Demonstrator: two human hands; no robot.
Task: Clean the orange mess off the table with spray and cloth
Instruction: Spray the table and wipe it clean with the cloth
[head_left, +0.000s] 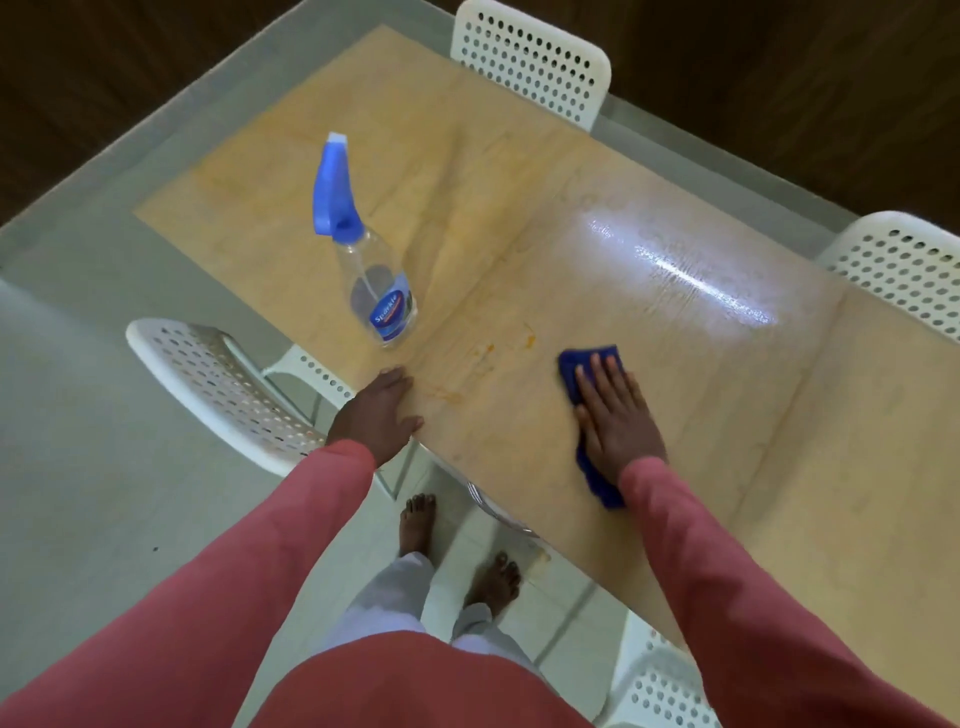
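Observation:
Orange smears (485, 358) streak the light wooden table (519, 208) near its front edge, between my two hands. My right hand (615, 415) lies flat with straight fingers on a dark blue cloth (571, 371), pressing it onto the tabletop just right of the smears. The cloth sticks out beyond my fingertips and behind my wrist. My left hand (382, 415) rests on the table's front edge, fingers relaxed, holding nothing. A clear spray bottle (379, 291) with a blue trigger head stands upright beyond my left hand.
White perforated chairs stand around the table: one at the left (218, 384), one at the far side (530, 62), one at the right (904, 270), one near my right leg (660, 686). A bright light glare (691, 270) lies on the tabletop. My bare feet stand on pale tiles.

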